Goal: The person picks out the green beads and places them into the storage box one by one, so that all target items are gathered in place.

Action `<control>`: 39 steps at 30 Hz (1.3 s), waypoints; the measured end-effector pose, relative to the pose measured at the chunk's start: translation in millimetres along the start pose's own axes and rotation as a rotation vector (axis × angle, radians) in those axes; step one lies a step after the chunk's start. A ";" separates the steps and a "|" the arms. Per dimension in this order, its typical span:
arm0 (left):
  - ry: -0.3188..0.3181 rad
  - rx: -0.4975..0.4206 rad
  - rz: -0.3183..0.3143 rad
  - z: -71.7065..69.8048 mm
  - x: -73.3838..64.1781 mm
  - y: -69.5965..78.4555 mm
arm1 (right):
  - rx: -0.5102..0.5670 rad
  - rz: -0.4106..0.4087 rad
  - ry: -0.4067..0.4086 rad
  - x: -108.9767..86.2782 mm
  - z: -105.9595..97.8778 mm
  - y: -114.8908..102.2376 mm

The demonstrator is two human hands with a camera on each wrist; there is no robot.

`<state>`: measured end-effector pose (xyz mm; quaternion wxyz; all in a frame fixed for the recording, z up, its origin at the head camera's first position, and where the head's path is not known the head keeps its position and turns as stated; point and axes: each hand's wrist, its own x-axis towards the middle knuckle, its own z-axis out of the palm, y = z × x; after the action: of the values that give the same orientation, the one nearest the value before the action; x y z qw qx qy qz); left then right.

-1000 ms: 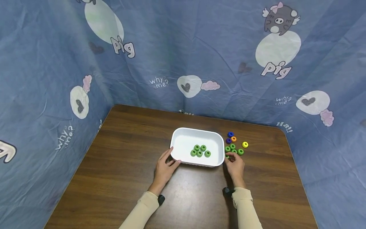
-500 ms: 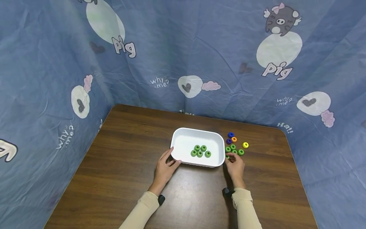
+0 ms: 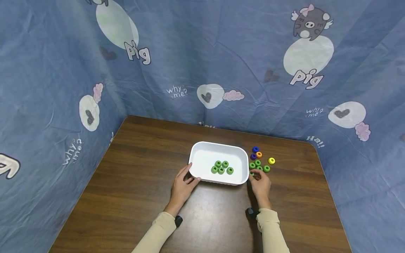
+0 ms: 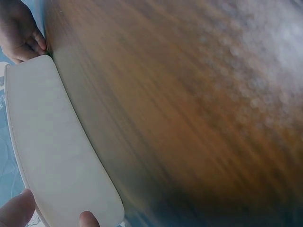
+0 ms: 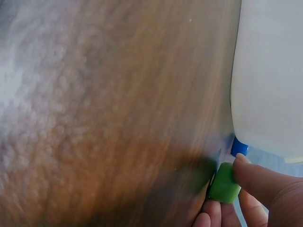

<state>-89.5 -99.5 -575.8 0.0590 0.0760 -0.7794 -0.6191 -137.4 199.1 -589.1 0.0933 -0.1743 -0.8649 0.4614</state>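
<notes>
My left hand holds the near left corner of a white plastic tray, with thumb and fingers on either side of that corner. The left wrist view shows the thumb tip low on the tray wall. Several green beads with holes through them, one a green bead, lie inside the tray. Just outside its near right corner, my right hand pinches another green bead between thumb and fingers, low over the table. From the head camera, the fingers partly hide this bead.
Beyond my right hand lie several loose green beads, including a green bead. Near them are a yellow bead, an orange bead, a purple bead and a blue bead. A blue printed curtain hangs behind the brown wooden table.
</notes>
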 end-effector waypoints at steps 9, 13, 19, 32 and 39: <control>0.000 0.007 0.001 0.0 -0.1 -0.5 | -0.003 0.000 -0.003 -0.7 -0.5 -0.5; 0.000 0.004 0.002 0.1 0.0 -0.9 | -0.014 0.010 -0.017 -0.5 -0.7 -0.5; 0.001 0.001 0.003 0.3 0.0 -0.7 | -0.027 0.009 -0.023 0.8 -1.1 0.5; -0.006 -0.004 0.002 -0.1 -0.2 -1.0 | -0.012 0.007 -0.005 -0.4 -0.4 2.0; -0.011 -0.019 0.003 -0.7 0.0 -0.1 | 0.000 -0.034 0.035 -1.0 -1.5 -2.2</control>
<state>-89.4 -100.3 -575.7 0.0564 0.0706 -0.7739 -0.6268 -136.4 198.7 -586.4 0.1163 -0.1677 -0.8659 0.4567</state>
